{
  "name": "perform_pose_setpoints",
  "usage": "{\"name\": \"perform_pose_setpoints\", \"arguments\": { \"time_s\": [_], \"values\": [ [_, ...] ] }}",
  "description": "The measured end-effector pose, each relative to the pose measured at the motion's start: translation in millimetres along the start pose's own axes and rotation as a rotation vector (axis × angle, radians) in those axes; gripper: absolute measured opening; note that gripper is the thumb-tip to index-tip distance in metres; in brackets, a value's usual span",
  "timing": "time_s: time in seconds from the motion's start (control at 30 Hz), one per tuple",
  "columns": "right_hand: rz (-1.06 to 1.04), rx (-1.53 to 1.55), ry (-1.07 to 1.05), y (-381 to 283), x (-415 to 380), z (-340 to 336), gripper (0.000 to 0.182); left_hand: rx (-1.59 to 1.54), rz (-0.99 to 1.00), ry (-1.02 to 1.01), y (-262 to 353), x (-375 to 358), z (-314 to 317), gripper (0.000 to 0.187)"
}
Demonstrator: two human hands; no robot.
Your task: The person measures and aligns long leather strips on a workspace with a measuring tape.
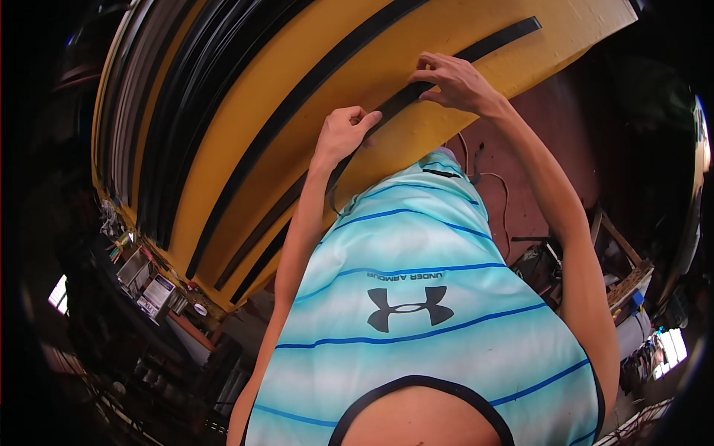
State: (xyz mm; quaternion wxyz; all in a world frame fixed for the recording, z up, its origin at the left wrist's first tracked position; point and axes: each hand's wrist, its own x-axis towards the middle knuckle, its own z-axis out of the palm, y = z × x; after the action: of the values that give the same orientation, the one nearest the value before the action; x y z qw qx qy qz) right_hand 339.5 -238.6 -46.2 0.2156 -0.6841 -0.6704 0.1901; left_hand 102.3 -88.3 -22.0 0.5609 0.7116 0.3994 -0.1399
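Note:
A long black strip (396, 106) lies on a yellow tabletop (405, 141), running diagonally beneath both hands. My left hand (346, 135) is closed at the strip's near edge, fingers curled and thumb laid along it. Further up the same strip, my right hand (455, 83) has its fingers bent over it, with thumb and index at opposite edges. Beyond that hand the strip's free end (513, 34) shows. The exact finger contact is partly hidden by the hands. A dark brown strip (260, 234) lies beside it, below my left hand.
Another black strip (286, 123) lies parallel further in. Several black strips (201, 89) and grey strips (130, 104) are bunched along the table's far left side. A thin cable (507, 204) hangs near the reddish floor (543, 134). A wooden frame (631, 282) stands at right.

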Motion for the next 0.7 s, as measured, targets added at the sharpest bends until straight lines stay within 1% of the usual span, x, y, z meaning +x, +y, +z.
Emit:
{"name": "perform_pose_setpoints", "arguments": {
  "time_s": [0.03, 0.1, 0.2, 0.3, 0.43, 0.53, 0.6, 0.7],
  "values": [
    [0.000, 0.001, 0.002, 0.3, -0.4, 0.0, 0.044, 0.003, 0.000, 0.000, 3.0, -2.6, -0.5, 0.037],
    [-0.008, 0.020, 0.018, 0.6, 0.7, 0.4, 0.046, -0.084, -0.065, -0.048, 9.3, -6.9, -2.5, 0.037],
    [-0.016, 0.036, 0.032, 1.1, 0.6, 0.8, 0.045, -0.033, -0.093, -0.039, 7.0, -3.7, -2.0, 0.038],
    [0.051, 0.050, 0.020, -6.1, 1.4, -3.8, 0.042, -0.020, -0.084, -0.044, 3.3, -1.0, -1.9, 0.039],
    [0.040, 0.038, 0.016, -1.8, -0.5, 0.0, 0.039, -0.041, -0.078, -0.041, 7.4, -0.9, -2.3, 0.039],
    [0.011, 0.055, 0.015, 1.1, -0.2, 1.0, 0.036, 0.023, -0.113, -0.076, 12.3, -0.6, -4.8, 0.038],
    [0.049, 0.091, -0.009, 0.6, 1.3, -0.8, 0.032, 0.047, -0.135, -0.121, 12.8, 1.5, -6.6, 0.037],
    [0.071, 0.134, 0.001, -0.3, 2.1, -1.4, 0.030, -0.013, -0.115, -0.176, 6.2, 8.3, -8.7, 0.037]
  ]
}}
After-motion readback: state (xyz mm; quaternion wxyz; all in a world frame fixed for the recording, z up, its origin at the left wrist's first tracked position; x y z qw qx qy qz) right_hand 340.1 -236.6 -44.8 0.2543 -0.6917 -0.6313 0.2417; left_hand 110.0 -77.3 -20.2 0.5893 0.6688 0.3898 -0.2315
